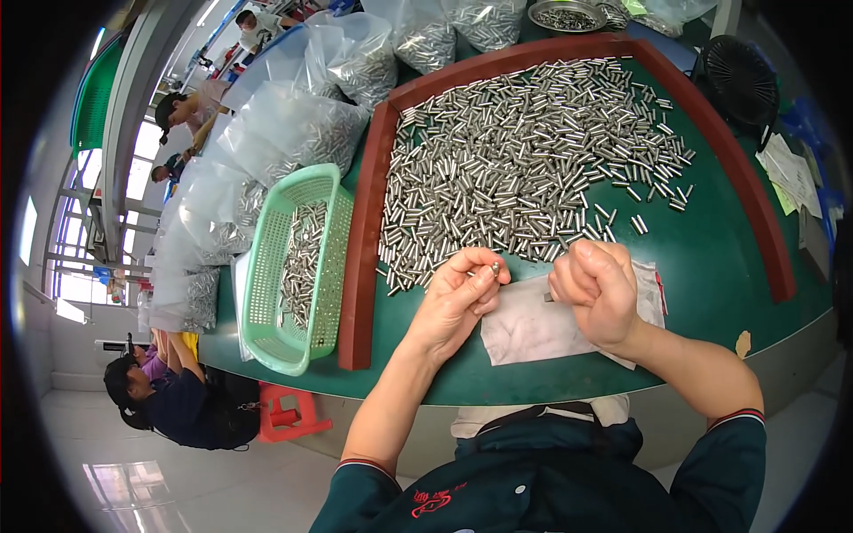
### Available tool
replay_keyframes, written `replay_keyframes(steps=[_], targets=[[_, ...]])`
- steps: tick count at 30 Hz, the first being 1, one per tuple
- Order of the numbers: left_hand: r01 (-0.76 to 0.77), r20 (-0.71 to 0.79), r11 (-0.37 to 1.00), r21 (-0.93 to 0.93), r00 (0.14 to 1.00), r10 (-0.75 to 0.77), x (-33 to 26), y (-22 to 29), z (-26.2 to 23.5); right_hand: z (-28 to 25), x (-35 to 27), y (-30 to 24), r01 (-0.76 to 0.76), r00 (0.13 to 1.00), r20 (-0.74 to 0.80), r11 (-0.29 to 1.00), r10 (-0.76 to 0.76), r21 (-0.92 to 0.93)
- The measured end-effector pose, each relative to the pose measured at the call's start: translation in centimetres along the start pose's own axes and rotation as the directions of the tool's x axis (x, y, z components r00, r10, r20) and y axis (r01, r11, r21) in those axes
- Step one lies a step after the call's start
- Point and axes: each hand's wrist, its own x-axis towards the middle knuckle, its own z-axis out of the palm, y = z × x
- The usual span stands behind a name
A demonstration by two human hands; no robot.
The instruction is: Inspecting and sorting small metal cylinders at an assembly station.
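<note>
My left hand (455, 302) is closed, with a small metal pin (495, 267) pinched end-up between thumb and forefinger. To its right my right hand (597, 291) is curled with the fingers folded in. The end of a small metal pin (548, 298) shows at its lower left edge. Both hands hover over a greyish-white cloth (524, 336) on the green table (711, 284). Just beyond them spreads a large heap of shiny metal pins (515, 160), lying loose in all directions.
A dark red wooden border (359, 284) bounds the heap on three sides. Left of it stands a green plastic basket (255, 293) of pins. Clear bags of pins (284, 129) line the far left. A black fan (739, 80) is at far right; co-workers (178, 400) sit leftward.
</note>
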Motion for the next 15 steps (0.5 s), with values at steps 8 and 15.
replay_keyframes(steps=[8,15], targets=[[-0.005,-0.014,0.999,0.032,1.000,0.006,0.10,0.05,-0.03,-0.01,0.15,-0.06,-0.011,1.000,0.002,1.000,0.011,0.009],[0.001,-0.016,0.999,0.040,1.000,0.000,0.03,0.12,0.14,0.07,0.18,-0.10,-0.013,1.000,0.002,1.000,0.013,-0.009]])
